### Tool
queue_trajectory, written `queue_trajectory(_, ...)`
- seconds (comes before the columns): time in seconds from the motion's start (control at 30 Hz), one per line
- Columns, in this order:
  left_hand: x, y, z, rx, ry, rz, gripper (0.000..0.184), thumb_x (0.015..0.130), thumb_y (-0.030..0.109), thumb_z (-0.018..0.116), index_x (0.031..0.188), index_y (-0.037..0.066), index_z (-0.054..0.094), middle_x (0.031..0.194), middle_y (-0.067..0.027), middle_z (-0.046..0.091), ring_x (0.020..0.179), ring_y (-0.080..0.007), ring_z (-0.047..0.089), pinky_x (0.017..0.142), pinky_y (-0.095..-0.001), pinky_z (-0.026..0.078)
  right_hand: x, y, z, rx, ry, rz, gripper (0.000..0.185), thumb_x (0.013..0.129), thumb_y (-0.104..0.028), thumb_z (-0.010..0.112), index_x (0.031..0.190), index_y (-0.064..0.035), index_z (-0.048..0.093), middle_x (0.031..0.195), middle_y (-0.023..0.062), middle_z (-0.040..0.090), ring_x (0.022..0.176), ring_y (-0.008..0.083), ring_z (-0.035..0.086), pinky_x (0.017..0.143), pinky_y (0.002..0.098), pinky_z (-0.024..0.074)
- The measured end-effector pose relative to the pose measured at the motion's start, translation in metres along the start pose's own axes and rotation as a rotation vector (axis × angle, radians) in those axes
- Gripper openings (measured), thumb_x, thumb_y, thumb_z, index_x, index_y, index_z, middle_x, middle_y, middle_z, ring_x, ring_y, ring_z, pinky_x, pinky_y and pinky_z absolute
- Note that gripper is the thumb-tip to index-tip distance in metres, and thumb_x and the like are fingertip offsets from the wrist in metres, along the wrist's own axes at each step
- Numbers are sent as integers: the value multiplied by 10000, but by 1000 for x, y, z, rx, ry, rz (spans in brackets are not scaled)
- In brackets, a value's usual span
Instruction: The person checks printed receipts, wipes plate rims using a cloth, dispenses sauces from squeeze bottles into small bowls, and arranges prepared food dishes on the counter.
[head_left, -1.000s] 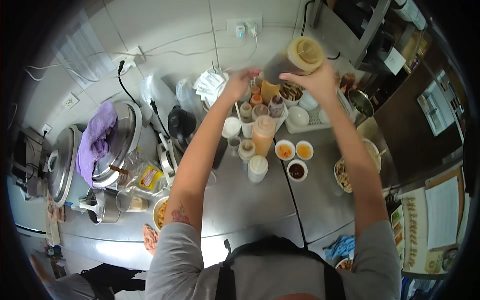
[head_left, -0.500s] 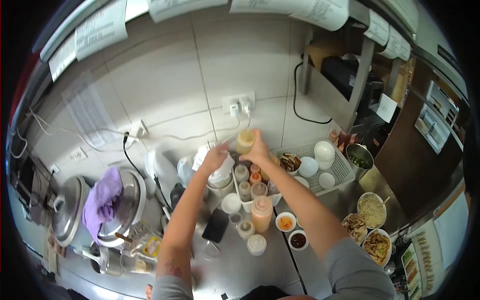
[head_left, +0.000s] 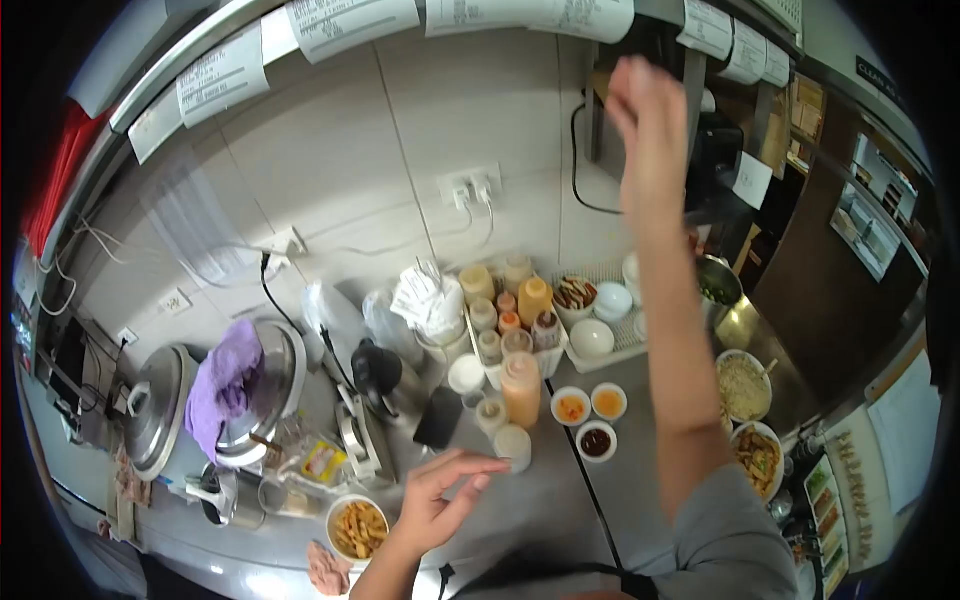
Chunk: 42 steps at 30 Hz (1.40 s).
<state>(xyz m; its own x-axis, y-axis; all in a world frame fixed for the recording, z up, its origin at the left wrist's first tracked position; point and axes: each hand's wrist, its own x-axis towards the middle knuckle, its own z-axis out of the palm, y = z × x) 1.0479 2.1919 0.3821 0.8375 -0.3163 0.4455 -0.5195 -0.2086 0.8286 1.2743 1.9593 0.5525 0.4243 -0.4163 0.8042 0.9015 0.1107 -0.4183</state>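
My left hand is low over the steel counter, thumb apart from the stretched fingers, holding nothing. Its fingertips are close to a white-topped bottle; whether they touch is unclear. An orange sauce bottle and a smaller clear bottle stand behind it. My right hand is raised high beside the shelf, its fingers blurred, so its grip cannot be made out. A white basket holds several sauce bottles, with a yellow one among them.
Three small sauce bowls sit right of the bottles. A phone, a black-topped jug and a food bowl are on the left. Large lidded pots stand further left. Paper slips hang from the overhead shelf.
The large bottle that was between my hands is out of them, and a similar one stands in the basket. My left hand has come down toward me; my right has risen to the upper right.
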Motion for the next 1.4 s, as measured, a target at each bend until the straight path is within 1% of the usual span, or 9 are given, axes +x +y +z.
queue_trajectory(0.13, -4, 28, 40, -31, -82, 220, 214, 811, 2, 589, 1010, 35, 661, 956, -109, 671, 842, -254, 635, 745, -319, 490, 57, -2, -17, 77, -204, 200, 208, 874, -51, 570, 1079, -67, 540, 845, 58, 608, 690, 125, 607, 595, 228, 497)
queue_trajectory(0.2, -18, 27, 56, -120, -102, 268, 217, 803, 9, 605, 1009, 47, 661, 947, -98, 671, 841, -262, 633, 733, -324, 493, -1, -35, -48, -136, -155, 187, 220, 855, -105, 646, 1012, 3, 536, 938, 77, 618, 831, 156, 614, 744, 283, 518)
queue_trajectory(0.33, -73, -9, 90, -178, -229, 16, 196, 798, -9, 580, 968, 50, 660, 921, -102, 667, 797, -233, 630, 675, -321, 496, -238, -69, -169, -430, -240, 503, 139, 828, -13, 622, 950, -41, 561, 838, 33, 606, 718, 87, 586, 639, 222, 504)
queue_trajectory(0.43, -121, -77, 134, -15, -148, -157, 167, 844, 20, 562, 986, 41, 649, 920, -132, 653, 854, -280, 624, 773, -331, 475, -421, -101, -235, -677, -71, 1083, 74, 786, -78, 663, 853, -63, 636, 695, 46, 635, 576, 101, 587, 540, 268, 487)
queue_trajectory(0.6, -160, -153, 165, 331, -257, -61, 353, 842, 88, 613, 1187, 44, 551, 1169, -160, 560, 1083, -329, 526, 938, -395, 391, -512, -123, -248, -920, -322, 997, 177, 797, -123, 589, 966, -130, 643, 886, 130, 665, 799, 310, 640, 730, 385, 510)
queue_trajectory(0.83, -149, -178, 181, 522, -485, 108, 435, 863, 189, 608, 1268, 68, 502, 1323, -136, 469, 1236, -349, 400, 1014, -455, 311, -519, -125, -239, -1091, -427, 876, 245, 759, -127, 606, 1003, -139, 621, 976, 81, 646, 868, 279, 637, 740, 402, 516)
queue_trajectory(1.17, -160, -209, 155, 659, -281, 35, 476, 823, 254, 645, 1253, 84, 535, 1337, -140, 468, 1241, -362, 393, 1046, -465, 283, -512, -97, -239, -1067, -678, 824, 303, 800, -123, 563, 1101, -136, 601, 1073, 129, 625, 1022, 320, 580, 845, 407, 486)
queue_trajectory(1.3, -161, -215, 156, 646, -215, -12, 508, 814, 321, 646, 1257, 99, 536, 1337, -119, 469, 1259, -341, 382, 1057, -461, 270, -496, -95, -239, -999, -473, 559, 261, 811, -109, 551, 1062, -143, 612, 907, 123, 645, 882, 318, 621, 755, 405, 500)
queue_trajectory(1.4, -162, -216, 153, 627, -192, -39, 491, 824, 309, 631, 1270, 130, 535, 1352, -93, 461, 1268, -324, 380, 1065, -456, 262, -488, -120, -270, -1115, -312, 702, 110, 856, -142, 541, 845, -71, 624, 671, 145, 603, 667, 279, 612, 627, 358, 467)
